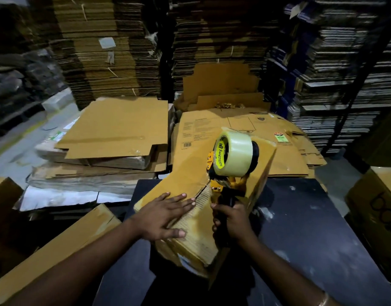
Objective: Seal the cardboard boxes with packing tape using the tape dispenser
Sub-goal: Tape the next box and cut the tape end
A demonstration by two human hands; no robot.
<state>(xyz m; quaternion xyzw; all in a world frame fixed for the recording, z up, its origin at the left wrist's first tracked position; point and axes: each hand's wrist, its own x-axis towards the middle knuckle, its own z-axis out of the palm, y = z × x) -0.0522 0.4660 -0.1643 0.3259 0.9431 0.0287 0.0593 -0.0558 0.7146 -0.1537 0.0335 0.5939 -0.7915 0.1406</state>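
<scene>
A cardboard box [190, 195] lies on the dark tabletop [300, 228], its long top face running from the near edge away toward the flattened cartons [240, 138] beyond the tabletop's far edge. The left hand [165, 215] lies flat on the box's left flap, fingers straight and spread, fingertips [191, 200] reaching just to the centre seam, thumb over the near edge; its grip is wide, holding nothing. The right hand [232, 219] is curled round the black handle of the tape dispenser [225, 184], a narrow grip closed on the handle. The dispenser stands on the seam about midway along the box, its clear tape roll [236, 153] raised above the far half. To the right of the box the tabletop is bare and dark out to its right edge, where another box [375, 208] stands. To the left, a long carton [57, 250] lies beside the tabletop's left edge, with stacked flat cardboard [115, 129] farther back.
</scene>
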